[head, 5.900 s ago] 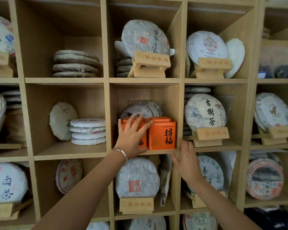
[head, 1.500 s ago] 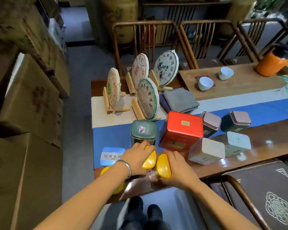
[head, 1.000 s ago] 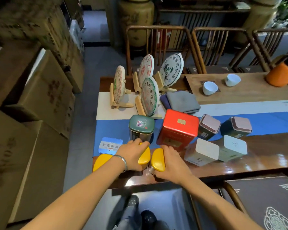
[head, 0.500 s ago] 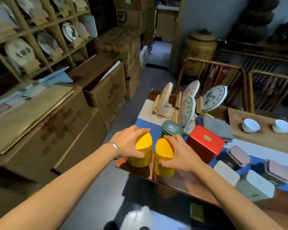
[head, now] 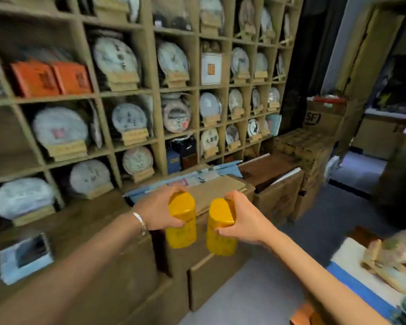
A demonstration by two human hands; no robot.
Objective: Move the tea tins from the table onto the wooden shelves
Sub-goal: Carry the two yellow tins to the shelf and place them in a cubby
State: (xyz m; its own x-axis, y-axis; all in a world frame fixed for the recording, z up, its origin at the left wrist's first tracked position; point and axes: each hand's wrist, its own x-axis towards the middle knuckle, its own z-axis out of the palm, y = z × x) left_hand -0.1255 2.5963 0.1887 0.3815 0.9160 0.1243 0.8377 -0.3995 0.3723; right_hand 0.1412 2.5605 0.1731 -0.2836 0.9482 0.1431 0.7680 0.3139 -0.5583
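I carry two yellow tea tins in the air, side by side and upright. My left hand (head: 158, 213) grips the left yellow tin (head: 181, 222) round its top. My right hand (head: 243, 221) grips the right yellow tin (head: 220, 227) the same way. The wooden shelves (head: 150, 90) fill the wall ahead and to the left, their cubbies holding round tea cakes on small stands. Two orange tins (head: 52, 78) stand in a cubby at the upper left. The table's corner (head: 370, 280) with its blue runner shows at the lower right.
Stacked cardboard boxes (head: 223, 231) stand on the floor between me and the shelves, with flattened cardboard and papers on top. More boxes (head: 319, 127) pile up at the shelf's right end. Grey floor (head: 291, 266) runs to a doorway at the right. Tea cakes on stands (head: 394, 252) sit on the table.
Both tins have been lifted off the table and carried left. My view has swung from the table to the shelves, and the frame is motion-blurred.
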